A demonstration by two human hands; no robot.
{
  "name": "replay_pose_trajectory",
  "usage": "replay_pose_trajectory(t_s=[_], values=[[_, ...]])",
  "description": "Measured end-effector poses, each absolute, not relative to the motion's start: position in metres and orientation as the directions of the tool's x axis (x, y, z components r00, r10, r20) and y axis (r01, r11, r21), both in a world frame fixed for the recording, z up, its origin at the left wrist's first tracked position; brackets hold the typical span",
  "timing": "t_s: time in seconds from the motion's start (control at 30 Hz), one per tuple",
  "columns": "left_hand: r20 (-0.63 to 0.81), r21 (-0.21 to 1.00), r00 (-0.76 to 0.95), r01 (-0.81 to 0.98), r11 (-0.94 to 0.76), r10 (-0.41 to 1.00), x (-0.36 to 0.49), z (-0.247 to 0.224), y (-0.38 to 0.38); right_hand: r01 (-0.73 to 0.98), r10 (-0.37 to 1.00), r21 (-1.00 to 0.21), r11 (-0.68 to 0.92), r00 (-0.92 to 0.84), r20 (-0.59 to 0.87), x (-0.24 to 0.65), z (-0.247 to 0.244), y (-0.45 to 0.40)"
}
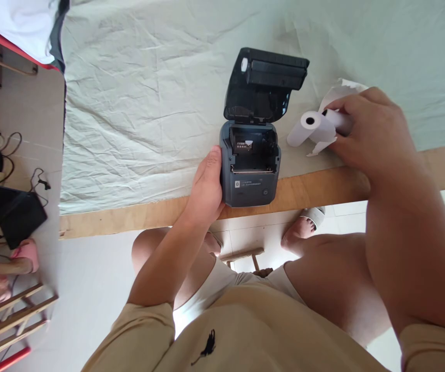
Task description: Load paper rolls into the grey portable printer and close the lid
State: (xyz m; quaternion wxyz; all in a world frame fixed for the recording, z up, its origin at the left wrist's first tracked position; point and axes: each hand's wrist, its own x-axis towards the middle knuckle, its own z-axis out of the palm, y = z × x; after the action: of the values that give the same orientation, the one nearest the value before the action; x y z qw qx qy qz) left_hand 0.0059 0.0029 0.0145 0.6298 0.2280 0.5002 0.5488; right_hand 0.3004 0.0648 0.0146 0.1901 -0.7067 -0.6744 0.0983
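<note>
A dark grey portable thermal printer (250, 188) lies on the cloth near the table's front edge. Its lid (263, 98) is swung up and back, and no roll shows in its bay. My left hand (206, 188) grips the printer's left side, thumb along the edge and the other fingers mostly hidden. To the right, my right hand (373, 124) pinches a small paper roll (340, 123) between thumb and fingers. Beside that roll, a white paper roll (300, 133) with a dark core hole lies on the cloth. Loose torn paper (342, 90) sticks up behind the fingers.
A pale green, wrinkled cloth (140, 103) covers the table, leaving a wooden front edge (315, 187) bare. White, red and dark fabric (32, 31) hangs at the upper left. On the floor at left are cables, a black box-like object (20, 217) and a wooden stool (20, 315).
</note>
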Motion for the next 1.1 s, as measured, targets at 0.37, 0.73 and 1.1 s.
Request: replay_pose_trajectory(t_s=[0.37, 0.73, 1.1], values=[[-0.411, 0.846, -0.146, -0.428, 0.317, 0.9, 0.006, 0.015, 0.002, 0.016, 0.948, -0.997, 0.07, 0.309, 0.071, 0.322, -0.018, 0.079], [-0.385, 0.85, -0.094, -0.423, 0.313, 0.918, 0.005, 0.014, 0.002, 0.153, 0.922, -0.988, 0.013, 0.381, 0.071, 0.373, -0.069, 0.104], [-0.377, 0.85, -0.075, -0.425, 0.313, 0.923, 0.006, 0.016, 0.002, 0.015, 0.891, -0.999, 0.05, 0.452, 0.051, 0.356, -0.054, 0.109]])
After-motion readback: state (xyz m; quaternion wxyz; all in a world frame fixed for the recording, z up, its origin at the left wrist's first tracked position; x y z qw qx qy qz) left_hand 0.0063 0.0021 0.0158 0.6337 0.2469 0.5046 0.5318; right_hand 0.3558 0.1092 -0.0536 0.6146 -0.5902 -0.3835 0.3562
